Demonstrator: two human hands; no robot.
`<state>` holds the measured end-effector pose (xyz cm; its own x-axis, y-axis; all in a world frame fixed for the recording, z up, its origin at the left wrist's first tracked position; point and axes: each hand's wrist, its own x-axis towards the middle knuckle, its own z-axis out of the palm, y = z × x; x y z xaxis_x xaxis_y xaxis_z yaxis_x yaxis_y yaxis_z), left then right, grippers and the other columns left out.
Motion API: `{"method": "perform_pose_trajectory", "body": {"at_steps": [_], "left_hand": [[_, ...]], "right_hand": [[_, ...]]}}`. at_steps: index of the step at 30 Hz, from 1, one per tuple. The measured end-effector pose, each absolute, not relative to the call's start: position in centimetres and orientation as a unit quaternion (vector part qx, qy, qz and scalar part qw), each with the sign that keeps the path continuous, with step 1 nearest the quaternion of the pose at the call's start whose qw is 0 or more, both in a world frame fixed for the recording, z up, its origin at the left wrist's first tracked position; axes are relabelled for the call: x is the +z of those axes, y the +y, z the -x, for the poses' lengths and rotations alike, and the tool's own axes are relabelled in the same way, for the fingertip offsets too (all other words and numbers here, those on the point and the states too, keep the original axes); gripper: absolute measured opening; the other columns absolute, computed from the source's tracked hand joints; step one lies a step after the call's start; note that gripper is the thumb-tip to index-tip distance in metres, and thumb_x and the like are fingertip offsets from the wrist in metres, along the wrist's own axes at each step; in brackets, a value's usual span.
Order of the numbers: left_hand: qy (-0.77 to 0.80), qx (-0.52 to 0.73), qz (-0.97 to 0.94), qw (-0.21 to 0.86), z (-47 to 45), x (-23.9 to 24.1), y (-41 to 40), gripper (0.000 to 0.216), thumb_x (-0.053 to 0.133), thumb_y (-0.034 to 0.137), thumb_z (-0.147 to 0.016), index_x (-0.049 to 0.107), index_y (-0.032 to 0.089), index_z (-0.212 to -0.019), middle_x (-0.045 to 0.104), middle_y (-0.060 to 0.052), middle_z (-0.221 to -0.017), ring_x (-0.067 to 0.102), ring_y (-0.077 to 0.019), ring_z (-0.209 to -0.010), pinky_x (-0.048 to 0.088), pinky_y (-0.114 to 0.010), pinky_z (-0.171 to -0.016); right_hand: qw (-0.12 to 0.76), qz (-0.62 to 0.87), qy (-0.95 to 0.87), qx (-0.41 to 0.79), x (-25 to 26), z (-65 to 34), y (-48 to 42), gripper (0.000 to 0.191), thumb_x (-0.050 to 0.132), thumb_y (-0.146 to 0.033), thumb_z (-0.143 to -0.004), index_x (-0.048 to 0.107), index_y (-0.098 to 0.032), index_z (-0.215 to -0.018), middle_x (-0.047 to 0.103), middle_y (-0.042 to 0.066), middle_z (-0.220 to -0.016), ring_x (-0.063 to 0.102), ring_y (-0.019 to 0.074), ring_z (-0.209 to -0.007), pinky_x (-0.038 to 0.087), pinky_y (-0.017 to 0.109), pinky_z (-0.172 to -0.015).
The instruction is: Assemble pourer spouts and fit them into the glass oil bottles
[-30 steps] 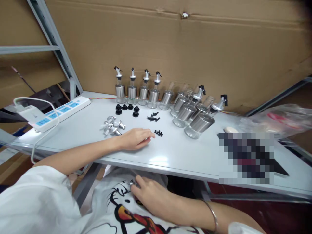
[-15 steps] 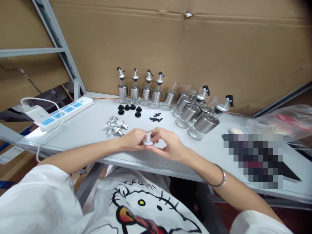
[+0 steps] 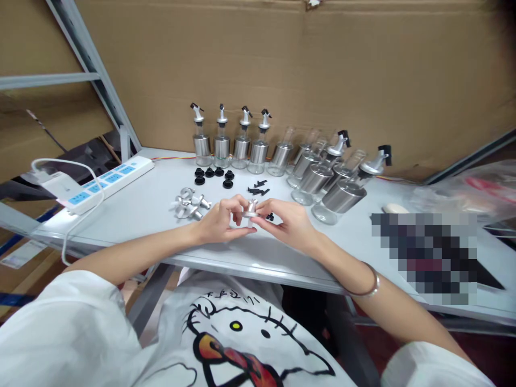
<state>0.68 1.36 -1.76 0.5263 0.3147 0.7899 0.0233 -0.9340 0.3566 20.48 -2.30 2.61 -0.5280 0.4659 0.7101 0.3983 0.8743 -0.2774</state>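
Note:
Between my two hands is a silver pourer spout point(image 3: 250, 210), its flange level and its narrow top pointing up. My left hand point(image 3: 220, 220) closes on it from the left, thumb below and fingers curled beside the flange. My right hand point(image 3: 292, 221) pinches it from the right with thumb and fingertips. Just behind the right fingertips lie tiny black parts point(image 3: 270, 217). More silver pourer spouts point(image 3: 193, 203) lie in a loose pile left of my hands. Beyond are black ribbed stoppers point(image 3: 199, 177) and thin black levers point(image 3: 258, 190).
Glass bottles with steel sleeves point(image 3: 242, 150) line the table's back, several topped with pourers; more bottles point(image 3: 342, 196) stand at right. A white power strip point(image 3: 113, 180) with a cable lies at left. A plastic bag point(image 3: 475, 191) and a blurred dark flat item point(image 3: 423, 258) are at right.
The spout has come up slightly in my fingers and its base tube now shows below the flange. My left fingers have shifted and curled higher. The view has tilted a little downward.

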Motion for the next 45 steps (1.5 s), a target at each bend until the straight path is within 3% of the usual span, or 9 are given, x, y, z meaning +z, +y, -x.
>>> {"method": "perform_pose_trajectory", "body": {"at_steps": [5, 9, 15, 19, 25, 31, 38, 45], "left_hand": [[0.110, 0.429, -0.891, 0.100, -0.5, -1.3, 1.4, 0.038, 0.057, 0.043, -0.090, 0.038, 0.022, -0.114, 0.057, -0.001, -0.092, 0.057, -0.0050, -0.058, 0.049, -0.018, -0.055], [0.108, 0.421, -0.895, 0.098, -0.5, -1.2, 1.4, 0.032, 0.056, 0.039, -0.092, 0.044, 0.020, -0.114, 0.062, -0.004, -0.095, 0.059, -0.0050, -0.058, 0.050, -0.017, -0.056], [0.105, 0.462, -0.878, 0.069, -0.5, -1.1, 1.3, 0.030, 0.056, 0.037, -0.092, 0.044, 0.019, -0.113, 0.065, -0.001, -0.083, 0.060, -0.0059, -0.054, 0.052, -0.020, -0.057], [0.118, 0.474, -0.871, 0.053, -0.5, -1.0, 1.1, 0.031, 0.054, 0.039, -0.093, 0.043, 0.018, -0.114, 0.067, 0.001, -0.076, 0.061, -0.0067, -0.050, 0.051, -0.019, -0.054], [0.111, 0.423, -0.899, 0.021, -0.4, -0.6, 1.1, 0.031, 0.048, 0.042, -0.096, 0.042, 0.017, -0.113, 0.069, -0.002, -0.084, 0.060, -0.0052, -0.050, 0.049, -0.016, -0.053], [0.118, 0.358, -0.925, -0.048, -0.4, -0.3, 1.1, 0.033, 0.038, 0.044, -0.099, 0.049, 0.017, -0.112, 0.062, 0.002, -0.073, 0.058, -0.0071, -0.052, 0.046, -0.017, -0.054], [0.125, 0.331, -0.935, -0.025, -0.3, -0.5, 1.1, 0.040, 0.032, 0.051, -0.098, 0.049, 0.016, -0.108, 0.064, 0.001, -0.073, 0.057, -0.0076, -0.051, 0.044, -0.018, -0.053], [0.120, 0.297, -0.947, -0.031, -0.4, -1.2, 1.6, 0.039, 0.038, 0.052, -0.096, 0.049, 0.016, -0.106, 0.066, 0.000, -0.073, 0.062, -0.0098, -0.056, 0.043, -0.019, -0.053]], "right_hand": [[0.389, 0.250, -0.886, 0.027, 2.5, -20.7, -1.9, 0.024, 0.054, -0.038, -0.093, 0.058, -0.018, -0.081, 0.069, 0.005, -0.075, 0.065, 0.0135, -0.067, 0.050, 0.024, -0.061], [0.377, 0.246, -0.893, 0.029, 2.9, -20.8, -2.2, 0.027, 0.053, -0.042, -0.093, 0.059, -0.018, -0.082, 0.069, 0.006, -0.077, 0.065, 0.0152, -0.070, 0.051, 0.026, -0.064], [0.368, 0.304, -0.858, 0.190, 5.1, -21.0, -1.0, 0.018, 0.047, -0.033, -0.095, 0.055, -0.017, -0.095, 0.068, 0.003, -0.076, 0.064, 0.0124, -0.067, 0.049, 0.024, -0.064], [0.301, 0.283, -0.873, 0.261, 5.6, -21.1, 0.6, 0.022, 0.042, -0.033, -0.097, 0.056, -0.016, -0.093, 0.068, 0.003, -0.075, 0.064, 0.0129, -0.071, 0.048, 0.025, -0.068], [0.315, 0.275, -0.895, 0.156, 4.4, -21.1, 0.4, 0.017, 0.044, -0.027, -0.096, 0.057, -0.016, -0.094, 0.066, 0.005, -0.085, 0.058, 0.0134, -0.073, 0.045, 0.026, -0.068], [0.316, 0.253, -0.912, 0.070, 3.6, -21.3, 0.2, 0.016, 0.041, -0.021, -0.097, 0.057, -0.017, -0.096, 0.062, 0.006, -0.085, 0.057, 0.0152, -0.075, 0.045, 0.026, -0.069], [0.286, 0.270, -0.919, 0.030, 3.4, -21.2, 0.0, 0.022, 0.039, -0.024, -0.098, 0.059, -0.016, -0.098, 0.063, 0.009, -0.087, 0.058, 0.0177, -0.076, 0.047, 0.029, -0.069], [0.274, 0.261, -0.924, 0.044, 3.3, -20.9, -0.4, 0.026, 0.035, -0.022, -0.099, 0.060, -0.015, -0.100, 0.063, 0.009, -0.088, 0.059, 0.0170, -0.078, 0.049, 0.029, -0.070]]}}
